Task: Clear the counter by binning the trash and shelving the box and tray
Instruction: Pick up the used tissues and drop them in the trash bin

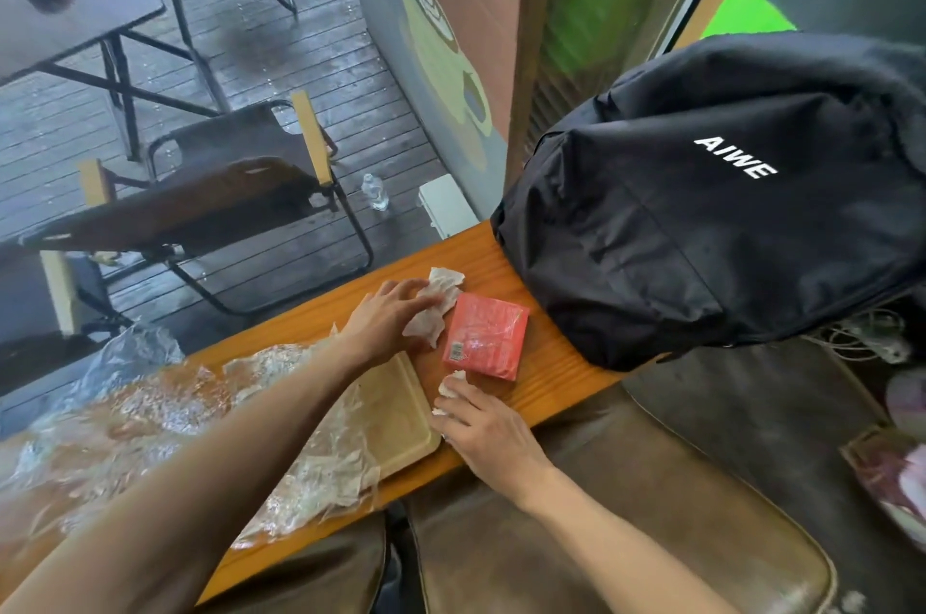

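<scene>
Gripping crumpled tissue in both hands beside the red box [485, 336].

Left hand [386, 319] pinching the big tissue [435, 303] touching the box's far-left edge; right hand [485, 428] curled round a small wad [451, 388] at its near corner. Tray [401, 413] left of the box under loose plastic wrap [165, 408]. Could snag the wrap, drag the box off the bench [551, 373], or drop scraps.

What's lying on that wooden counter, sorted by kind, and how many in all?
Crumpled tissues: 2
Red box: 1
Beige tray: 1
Clear plastic wrap: 1
Black backpack: 1
Total: 6
</scene>
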